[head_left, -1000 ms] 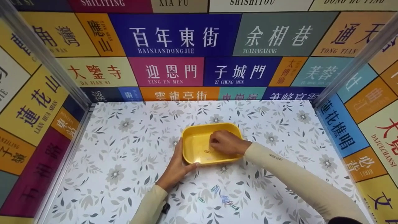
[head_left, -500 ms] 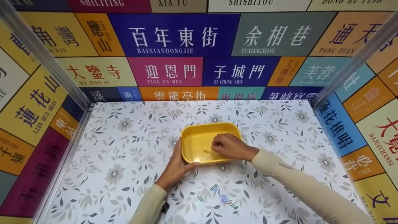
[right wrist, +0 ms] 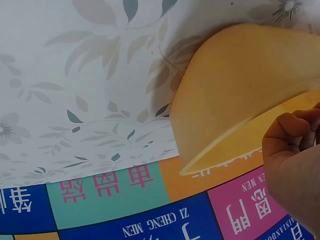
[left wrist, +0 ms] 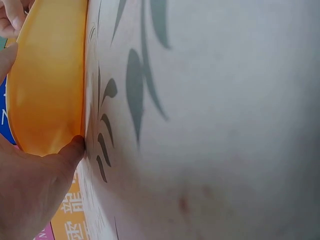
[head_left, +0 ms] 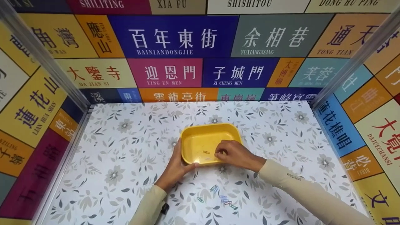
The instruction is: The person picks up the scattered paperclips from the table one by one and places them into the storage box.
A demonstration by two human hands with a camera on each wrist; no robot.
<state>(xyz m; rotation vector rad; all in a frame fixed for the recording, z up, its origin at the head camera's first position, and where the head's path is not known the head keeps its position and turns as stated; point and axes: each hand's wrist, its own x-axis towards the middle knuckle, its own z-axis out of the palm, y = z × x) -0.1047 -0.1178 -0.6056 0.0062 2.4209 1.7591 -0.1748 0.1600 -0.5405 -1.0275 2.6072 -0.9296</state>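
My left hand (head_left: 175, 168) holds the near-left corner of a yellow plastic box (head_left: 200, 140), its thumb against the front wall and its fingers along the left side. In the left wrist view the thumb of that left hand (left wrist: 35, 185) presses on the box wall (left wrist: 50, 85). One orange paper clip (head_left: 206, 152) lies on the box floor. Over the front right part of the box is my right hand (head_left: 236, 154), fingers curled and tips drawn together. Whatever sits between those fingertips is hidden, also in the right wrist view, where the right hand (right wrist: 295, 160) is cut off.
Several paper clips (head_left: 223, 198), green, blue and red, lie loosely on the floral tabletop (head_left: 118, 150) in front of the box. Colourful printed panels (head_left: 175, 37) wall in the back and both sides, with clear corner posts (head_left: 353, 56).
My right hand has drawn back toward the near right, from inside the box to its front right edge. The left hand keeps its hold on the box. The orange clip stays inside.
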